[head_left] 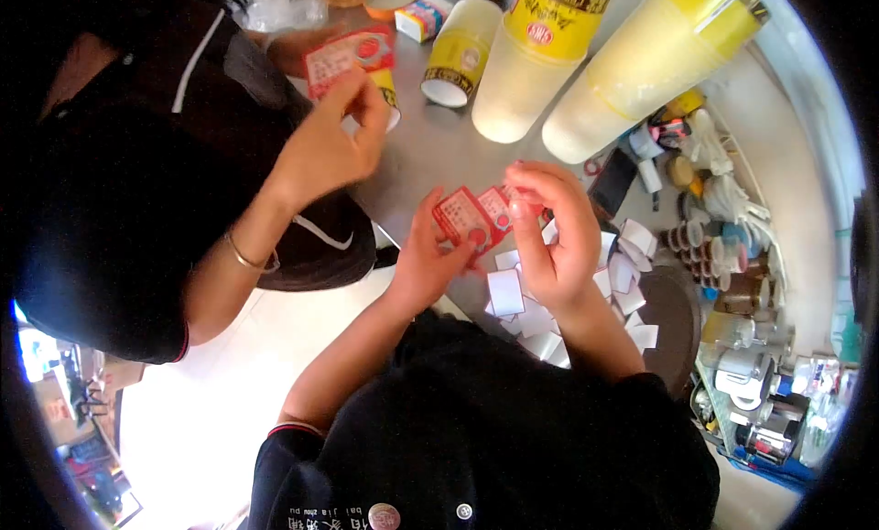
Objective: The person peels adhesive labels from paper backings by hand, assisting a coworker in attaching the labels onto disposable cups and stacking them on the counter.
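With card-sorting apparently in hand, the left hand (pixel 423 269) pinched red cards (pixel 465 215) between thumb and fingers, beside the curled right hand (pixel 560 242), its grip unclear, the next move likely needing light fingertips.

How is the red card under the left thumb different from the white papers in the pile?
The red card is red with printing on it; the white papers mostly show plain white faces. The red card is held up in the left hand, while the white papers lie in a loose heap. Both look thin.
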`<move>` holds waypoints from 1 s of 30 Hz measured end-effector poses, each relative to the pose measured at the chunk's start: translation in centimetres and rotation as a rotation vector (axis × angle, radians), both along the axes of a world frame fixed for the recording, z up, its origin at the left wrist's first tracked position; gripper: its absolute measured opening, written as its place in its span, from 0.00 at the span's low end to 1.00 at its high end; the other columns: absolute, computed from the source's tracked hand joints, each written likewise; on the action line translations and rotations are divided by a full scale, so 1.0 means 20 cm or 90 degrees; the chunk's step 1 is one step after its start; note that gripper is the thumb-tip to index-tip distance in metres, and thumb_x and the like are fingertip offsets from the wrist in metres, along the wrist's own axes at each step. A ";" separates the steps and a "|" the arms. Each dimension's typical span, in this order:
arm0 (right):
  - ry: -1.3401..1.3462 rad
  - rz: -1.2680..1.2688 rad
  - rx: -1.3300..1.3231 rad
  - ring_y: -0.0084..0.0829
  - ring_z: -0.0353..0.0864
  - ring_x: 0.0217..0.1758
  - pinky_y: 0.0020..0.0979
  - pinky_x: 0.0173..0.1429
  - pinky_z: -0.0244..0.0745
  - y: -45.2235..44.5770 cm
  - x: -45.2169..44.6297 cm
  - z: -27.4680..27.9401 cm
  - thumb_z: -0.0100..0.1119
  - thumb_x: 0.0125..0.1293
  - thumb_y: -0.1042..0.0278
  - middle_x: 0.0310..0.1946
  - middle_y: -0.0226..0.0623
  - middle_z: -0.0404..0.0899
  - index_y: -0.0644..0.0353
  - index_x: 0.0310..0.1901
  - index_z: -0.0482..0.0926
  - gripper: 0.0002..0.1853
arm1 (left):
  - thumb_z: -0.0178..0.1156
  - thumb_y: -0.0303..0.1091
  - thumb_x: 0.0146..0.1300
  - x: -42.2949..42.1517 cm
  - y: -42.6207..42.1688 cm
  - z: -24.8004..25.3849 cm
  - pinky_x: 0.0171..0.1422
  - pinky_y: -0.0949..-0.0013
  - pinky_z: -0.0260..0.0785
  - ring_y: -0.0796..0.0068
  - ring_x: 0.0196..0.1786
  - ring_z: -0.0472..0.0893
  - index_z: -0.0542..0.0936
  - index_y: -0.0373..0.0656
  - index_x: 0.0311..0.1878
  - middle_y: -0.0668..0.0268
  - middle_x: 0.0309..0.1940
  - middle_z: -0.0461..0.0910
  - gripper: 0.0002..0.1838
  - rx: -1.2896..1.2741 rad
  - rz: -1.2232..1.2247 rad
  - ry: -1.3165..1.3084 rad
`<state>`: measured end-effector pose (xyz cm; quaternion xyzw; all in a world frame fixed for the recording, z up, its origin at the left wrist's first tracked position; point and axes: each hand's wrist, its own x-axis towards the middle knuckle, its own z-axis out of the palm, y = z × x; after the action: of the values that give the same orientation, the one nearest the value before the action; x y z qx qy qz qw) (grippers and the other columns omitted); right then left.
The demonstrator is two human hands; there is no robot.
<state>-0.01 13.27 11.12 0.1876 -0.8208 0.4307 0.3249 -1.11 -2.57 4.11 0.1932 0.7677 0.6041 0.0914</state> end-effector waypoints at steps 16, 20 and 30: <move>-0.257 0.057 -0.395 0.24 0.78 0.43 0.26 0.49 0.74 -0.14 0.22 0.12 0.56 0.61 0.81 0.41 0.37 0.76 0.65 0.61 0.60 0.27 | 0.55 0.26 0.63 0.16 -0.16 0.32 0.35 0.77 0.70 0.77 0.29 0.76 0.76 0.38 0.41 0.62 0.30 0.79 0.05 0.464 -0.154 -0.494; -0.244 0.032 -0.339 0.23 0.77 0.43 0.25 0.49 0.73 -0.02 0.17 0.12 0.57 0.60 0.80 0.42 0.38 0.76 0.66 0.60 0.60 0.26 | 0.56 0.26 0.63 0.08 -0.04 0.32 0.36 0.77 0.70 0.78 0.29 0.76 0.76 0.37 0.41 0.62 0.31 0.79 0.06 0.454 -0.160 -0.512; -0.305 -0.018 -0.392 0.20 0.76 0.42 0.23 0.47 0.73 0.05 0.04 0.08 0.58 0.60 0.80 0.41 0.35 0.75 0.65 0.59 0.63 0.25 | 0.56 0.23 0.61 -0.07 0.06 0.28 0.33 0.75 0.72 0.74 0.28 0.78 0.77 0.36 0.41 0.60 0.30 0.80 0.05 0.429 -0.154 -0.463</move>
<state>0.77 14.28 12.70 -0.0358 -0.7082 0.6840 0.1713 -2.57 -1.39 9.76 0.0765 0.4208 0.8314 0.3548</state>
